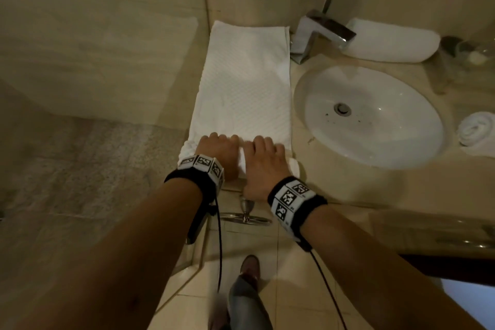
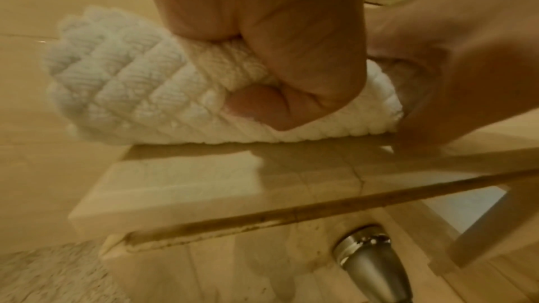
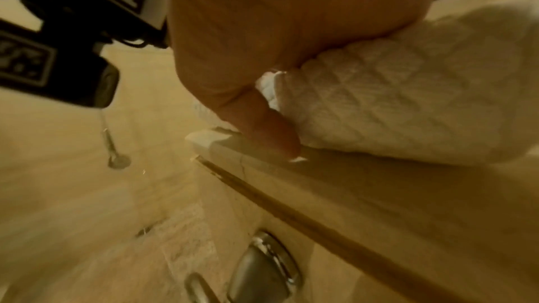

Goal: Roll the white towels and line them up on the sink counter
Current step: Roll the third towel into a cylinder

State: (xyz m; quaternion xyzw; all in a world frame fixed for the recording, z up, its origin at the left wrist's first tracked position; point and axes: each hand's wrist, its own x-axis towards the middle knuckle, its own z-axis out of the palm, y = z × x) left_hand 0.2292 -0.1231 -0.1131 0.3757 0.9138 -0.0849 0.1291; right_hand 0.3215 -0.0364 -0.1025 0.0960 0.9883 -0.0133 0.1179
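A white quilted towel [image 1: 245, 83] lies flat on the counter [image 1: 321, 182], stretching from the wall at 12 o'clock down to the front edge at 6 o'clock, just left of the sink [image 1: 369, 115]. Its near end is rolled up into a thick tube, and both hands sit on that roll side by side. The left hand [image 1: 218, 151] curls over the left part of the roll; the left wrist view shows its thumb [image 2: 262, 105] tucked under the front of the roll while the fingers wrap over the top, so it grips the towel. The right hand [image 1: 265, 162] lies over the right part, its fingers bent over the roll's far side and its thumb [image 3: 262, 123] pressed down against the roll's front by the counter edge, so it too grips the towel. The right end of the roll sticks out past the right hand.

A finished rolled towel [image 1: 391, 40] lies at 1 o'clock behind the sink, just right of the tap [image 1: 318, 32]. Another small roll [image 1: 478, 128] sits at 3 o'clock, right of the sink at the frame edge. A glass [image 1: 471, 53] stands in the far right corner. Below the counter edge a metal fitting [image 1: 246, 209] juts out, and a shoe [image 1: 250, 266] shows on the tiled floor [image 1: 294, 289].
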